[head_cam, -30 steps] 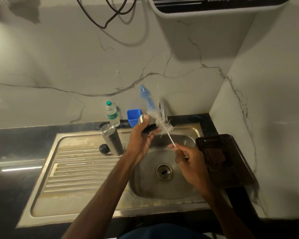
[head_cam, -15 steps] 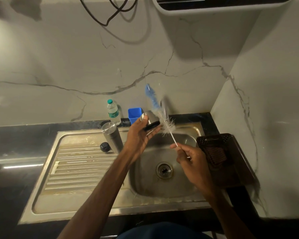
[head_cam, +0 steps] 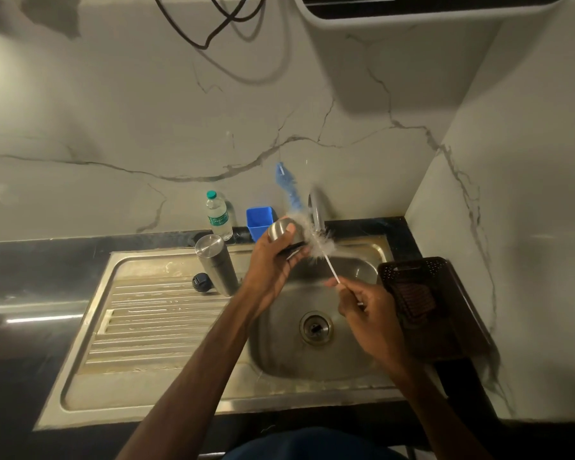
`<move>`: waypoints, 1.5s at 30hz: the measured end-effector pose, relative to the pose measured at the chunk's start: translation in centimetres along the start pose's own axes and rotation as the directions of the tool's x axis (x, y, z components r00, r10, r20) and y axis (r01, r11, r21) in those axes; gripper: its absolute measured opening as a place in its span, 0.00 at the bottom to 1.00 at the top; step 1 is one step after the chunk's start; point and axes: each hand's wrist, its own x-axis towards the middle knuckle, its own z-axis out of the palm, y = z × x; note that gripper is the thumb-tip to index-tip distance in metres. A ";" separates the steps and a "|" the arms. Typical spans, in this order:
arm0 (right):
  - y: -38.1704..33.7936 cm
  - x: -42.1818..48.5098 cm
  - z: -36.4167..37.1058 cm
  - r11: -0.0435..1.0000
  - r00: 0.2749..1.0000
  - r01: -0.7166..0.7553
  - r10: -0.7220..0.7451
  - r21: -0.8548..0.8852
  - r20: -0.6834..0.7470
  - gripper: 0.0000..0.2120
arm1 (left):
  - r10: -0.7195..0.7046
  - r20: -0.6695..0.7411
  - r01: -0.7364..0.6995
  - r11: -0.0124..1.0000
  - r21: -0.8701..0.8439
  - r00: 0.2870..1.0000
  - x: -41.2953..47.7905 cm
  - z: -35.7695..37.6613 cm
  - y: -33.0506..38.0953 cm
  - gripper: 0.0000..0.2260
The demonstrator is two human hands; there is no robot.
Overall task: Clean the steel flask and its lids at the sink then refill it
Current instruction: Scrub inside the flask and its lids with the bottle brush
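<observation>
My left hand (head_cam: 273, 263) grips a round steel lid (head_cam: 281, 230) above the back of the sink basin (head_cam: 356, 360). My right hand (head_cam: 362, 305) holds the thin white handle of a bottle brush (head_cam: 319, 242), whose white and blue bristles lie against the lid's right side. The steel flask (head_cam: 218, 265) stands upside down on the drainboard (head_cam: 153, 323), left of my left hand. A small black lid (head_cam: 200, 282) lies beside the flask's foot.
A grey tap (head_cam: 316, 209) rises behind the brush. At the wall stand a blue plastic cup (head_cam: 259, 223) and a small water bottle (head_cam: 219, 215). A dark perforated basket (head_cam: 422, 303) sits right of the basin. A water purifier (head_cam: 412, 8) hangs above.
The brush has slid a little along the lid and its bristles blur against it. Both hands stay in nearly the same place over the basin.
</observation>
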 end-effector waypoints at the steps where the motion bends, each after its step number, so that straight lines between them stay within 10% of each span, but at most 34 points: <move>1: 0.4 -0.6 -0.1 1.000 1.000 -0.012 0.012 0.006 0.005 0.12 | -0.001 0.002 0.001 1.000 -0.024 1.000 0.1 -0.3 0.2 0.16; 34: 2.0 -2.2 0.2 0.994 0.999 0.006 -0.012 -0.112 -0.046 0.12 | -0.051 -0.182 0.013 0.979 -0.204 0.982 0.4 -1.2 0.2 0.17; 45: 0.1 0.3 0.1 0.999 0.998 -0.018 0.015 -0.048 -0.061 0.13 | 0.031 -0.093 -0.025 0.998 0.060 0.995 0.6 -0.1 -0.3 0.19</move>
